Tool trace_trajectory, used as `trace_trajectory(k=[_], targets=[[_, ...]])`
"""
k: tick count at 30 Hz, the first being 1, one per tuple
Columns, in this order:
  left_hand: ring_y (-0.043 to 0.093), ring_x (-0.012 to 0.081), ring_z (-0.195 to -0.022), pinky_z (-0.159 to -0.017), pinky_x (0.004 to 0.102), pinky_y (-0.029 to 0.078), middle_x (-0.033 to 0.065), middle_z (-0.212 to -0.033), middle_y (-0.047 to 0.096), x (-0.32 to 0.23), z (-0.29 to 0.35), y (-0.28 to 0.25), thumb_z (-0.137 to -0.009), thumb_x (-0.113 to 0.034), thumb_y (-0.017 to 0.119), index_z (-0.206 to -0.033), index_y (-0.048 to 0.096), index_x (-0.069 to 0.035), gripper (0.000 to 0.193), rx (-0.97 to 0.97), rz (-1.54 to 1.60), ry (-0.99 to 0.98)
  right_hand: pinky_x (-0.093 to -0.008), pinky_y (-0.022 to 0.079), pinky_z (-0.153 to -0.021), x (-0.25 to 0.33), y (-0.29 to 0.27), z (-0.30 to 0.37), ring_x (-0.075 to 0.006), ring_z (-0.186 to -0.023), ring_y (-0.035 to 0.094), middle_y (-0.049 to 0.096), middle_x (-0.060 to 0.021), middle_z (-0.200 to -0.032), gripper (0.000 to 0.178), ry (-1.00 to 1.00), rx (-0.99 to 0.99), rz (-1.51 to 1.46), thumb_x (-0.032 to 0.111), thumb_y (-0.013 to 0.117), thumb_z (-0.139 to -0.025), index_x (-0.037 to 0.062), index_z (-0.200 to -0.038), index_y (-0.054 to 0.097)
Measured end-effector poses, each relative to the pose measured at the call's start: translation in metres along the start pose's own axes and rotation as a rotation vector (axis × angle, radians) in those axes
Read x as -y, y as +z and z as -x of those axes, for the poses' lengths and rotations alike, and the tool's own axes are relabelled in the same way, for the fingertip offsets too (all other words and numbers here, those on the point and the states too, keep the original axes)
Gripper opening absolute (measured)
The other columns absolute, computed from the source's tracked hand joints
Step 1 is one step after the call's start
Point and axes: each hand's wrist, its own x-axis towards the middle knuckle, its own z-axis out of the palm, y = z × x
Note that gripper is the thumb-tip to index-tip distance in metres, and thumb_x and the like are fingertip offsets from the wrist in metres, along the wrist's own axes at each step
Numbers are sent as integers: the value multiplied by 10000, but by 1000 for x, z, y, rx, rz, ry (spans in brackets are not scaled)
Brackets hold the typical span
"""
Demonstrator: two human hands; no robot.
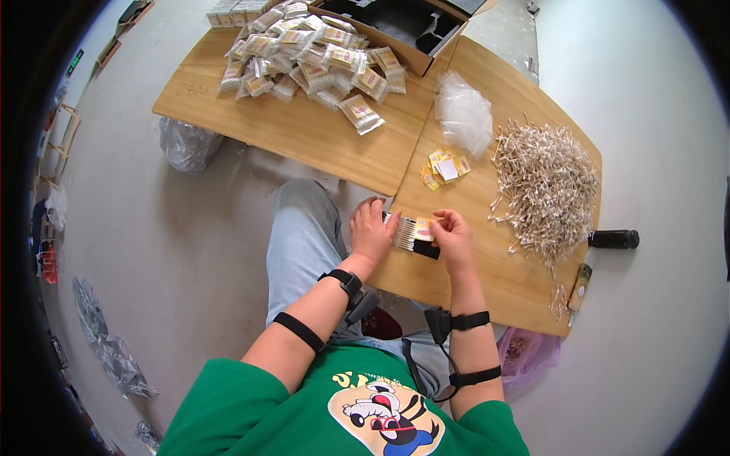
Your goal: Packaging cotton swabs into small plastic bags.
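Note:
A row of cotton swabs (404, 235) lies side by side on a small flat black tray (426, 249) near the table's front edge. My left hand (370, 230) is curled round the tray's left end, fingers at its far side and thumb over the swabs. Between the thumb and fingers of my right hand (454, 237) is a small yellow-and-white card (424, 229), lying over the right part of the row. Just beyond my hands sits a loose pile of similar cards (444, 168).
Loose cotton swabs (546, 186) are heaped on the right of the wooden table (487, 262). Clear plastic bags (464, 114) lie behind the cards. Filled swab packs (304, 57) and an open cardboard box (433, 57) stand far left. A black handle (614, 239) juts past the right edge.

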Motion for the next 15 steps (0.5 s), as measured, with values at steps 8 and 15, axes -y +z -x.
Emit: trace_trajectory(k=[8,15], targets=[[505,342,-1188,-1012,472,373,148,-1244,556,1,-1,1,-902,-407,637,-1217,534,-53,485,19,-18,-23,-304,521,-627,-15,18,2,-161,-665,634,668,-98,-736,107,-170,-78,436,47,702,-837,-8,-918,659],[503,337,-1192,-1025,473,364,153,-1252,561,0,-2,0,-896,-423,637,-1205,546,-45,497,49,-2,-41,-345,520,-627,-7,32,6,-217,-668,643,664,-103,-765,178,-270,1,529,77,728,-825,2,-966,651]])
